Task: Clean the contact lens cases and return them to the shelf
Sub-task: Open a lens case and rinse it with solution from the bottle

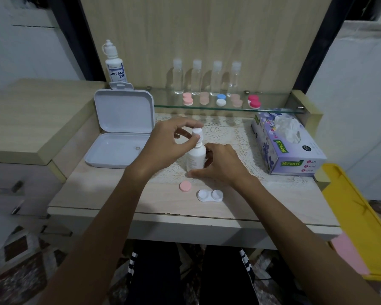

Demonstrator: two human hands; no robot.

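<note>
At frame centre the left hand [174, 137] pinches the cap of the upright solution bottle [196, 158] while the right hand [218, 166] grips its body, the open lens case [210, 195] lying just below, nearer the right hand.

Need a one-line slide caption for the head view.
Left hand pinches the cap of a white bottle steadied by the right hand, open lens case in front.

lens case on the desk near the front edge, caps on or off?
Off. Both wells of the white lens case show uncovered; one pink cap lies beside it, apart. The second cap is not visible.
</note>
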